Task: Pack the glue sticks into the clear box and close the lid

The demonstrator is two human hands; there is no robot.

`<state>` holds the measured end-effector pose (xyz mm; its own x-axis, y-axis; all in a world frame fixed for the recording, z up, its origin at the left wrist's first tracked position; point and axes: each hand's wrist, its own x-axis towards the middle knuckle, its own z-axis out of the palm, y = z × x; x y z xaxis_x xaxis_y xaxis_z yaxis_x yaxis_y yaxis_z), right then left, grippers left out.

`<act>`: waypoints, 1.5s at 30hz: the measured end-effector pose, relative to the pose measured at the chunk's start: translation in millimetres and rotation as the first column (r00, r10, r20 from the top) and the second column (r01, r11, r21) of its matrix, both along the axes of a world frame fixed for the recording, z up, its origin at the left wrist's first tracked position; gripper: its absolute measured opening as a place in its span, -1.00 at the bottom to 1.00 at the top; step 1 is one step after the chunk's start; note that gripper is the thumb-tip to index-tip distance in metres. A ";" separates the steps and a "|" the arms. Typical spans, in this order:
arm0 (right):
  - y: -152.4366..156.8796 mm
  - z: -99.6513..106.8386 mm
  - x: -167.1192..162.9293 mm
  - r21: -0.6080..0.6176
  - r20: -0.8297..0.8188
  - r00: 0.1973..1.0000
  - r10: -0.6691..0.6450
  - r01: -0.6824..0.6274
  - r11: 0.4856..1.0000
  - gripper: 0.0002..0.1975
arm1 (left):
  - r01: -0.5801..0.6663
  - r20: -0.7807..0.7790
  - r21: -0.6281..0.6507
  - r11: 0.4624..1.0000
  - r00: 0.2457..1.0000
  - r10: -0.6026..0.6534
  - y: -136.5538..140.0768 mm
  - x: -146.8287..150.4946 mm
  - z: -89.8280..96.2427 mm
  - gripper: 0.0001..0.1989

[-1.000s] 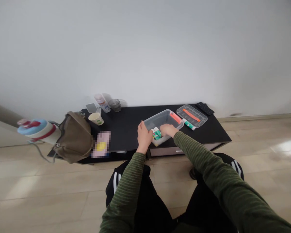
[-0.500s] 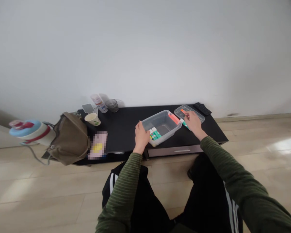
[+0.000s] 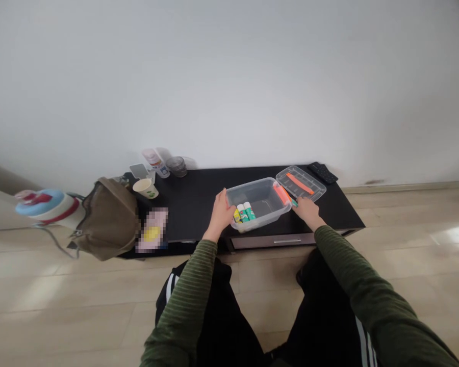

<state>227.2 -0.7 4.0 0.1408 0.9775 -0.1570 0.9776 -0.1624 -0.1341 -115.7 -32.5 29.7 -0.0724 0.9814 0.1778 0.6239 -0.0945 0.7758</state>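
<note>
A clear plastic box [image 3: 258, 220] stands without its lid on the black low cabinet. Gripped at its left end by my left hand [image 3: 222, 211], with the thumb over the rim, it holds several small tubes that look like glue sticks [image 3: 248, 211], green and yellow with white caps, lying at the left side. An orange clasp [image 3: 281, 194] is on its right end. Just outside that end, my right hand [image 3: 308, 210] has its fingers closed on a green glue stick [image 3: 294, 203], mostly hidden by the box's clasp and the fingers.
Behind my right hand lies the clear lid [image 3: 313, 184] with an orange strip, beside a black remote [image 3: 323, 173]. Leftward on the cabinet [image 3: 199, 204] are a paper cup [image 3: 146, 189], a spray can [image 3: 156, 164], a glass [image 3: 177, 166], a brown bag [image 3: 109, 219] and a large bottle [image 3: 51, 206].
My right hand has come down and nearer from over the lid to the box's right end. The box has turned slightly and shifted right with my left hand on it.
</note>
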 end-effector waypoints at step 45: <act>-0.2 71.2 -22.6 0.409 -0.343 0.937 0.067 0.084 0.908 -0.64 | 0.123 -0.026 0.035 0.992 0.992 -0.122 40.2 37.4 -0.3 -0.28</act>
<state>204.6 -1.0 75.2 0.1612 0.9623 0.2191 0.8569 -0.0263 -0.5149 -78.3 7.7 29.5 0.0522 0.9755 0.2139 0.6239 -0.1991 0.7557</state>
